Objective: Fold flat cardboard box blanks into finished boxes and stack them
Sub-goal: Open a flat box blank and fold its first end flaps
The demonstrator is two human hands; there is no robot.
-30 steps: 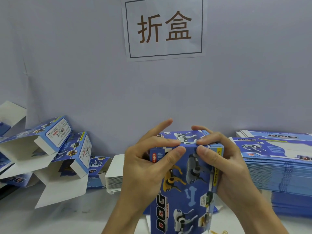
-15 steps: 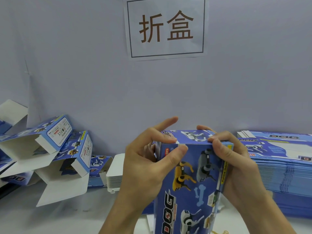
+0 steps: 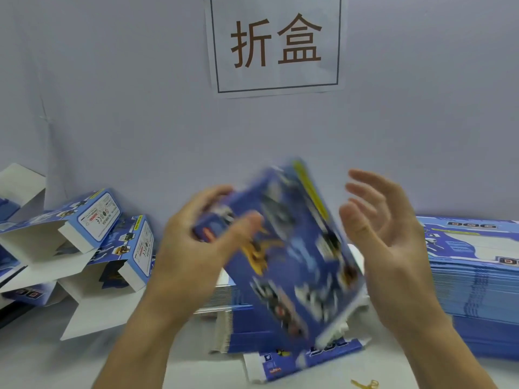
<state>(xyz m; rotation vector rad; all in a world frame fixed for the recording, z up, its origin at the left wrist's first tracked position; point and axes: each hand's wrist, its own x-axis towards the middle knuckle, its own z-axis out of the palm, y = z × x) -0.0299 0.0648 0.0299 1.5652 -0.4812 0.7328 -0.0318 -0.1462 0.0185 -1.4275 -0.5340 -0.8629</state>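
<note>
A blue toy-dog box [image 3: 292,248], folded into shape, tilts in mid-air at the centre and is blurred by motion. My left hand [image 3: 193,248] grips its upper left end, thumb on the printed front, fingers behind. My right hand [image 3: 387,240] is off the box, just to its right, fingers spread and relaxed. Folded boxes [image 3: 92,234] with open white flaps lie piled at the left. A tall stack of flat blanks [image 3: 474,276] stands at the right, and a lower stack of blanks [image 3: 238,327] lies under the held box.
A grey backdrop with a paper sign [image 3: 276,43] rises close behind the table. A flat blank [image 3: 297,360] lies on the white tabletop at the front, with a yellow rubber band [image 3: 365,384] near the bottom edge.
My right hand has let go of the box's top and opened. The left hand has swung the box from upright to a tilt, its top leaning left.
</note>
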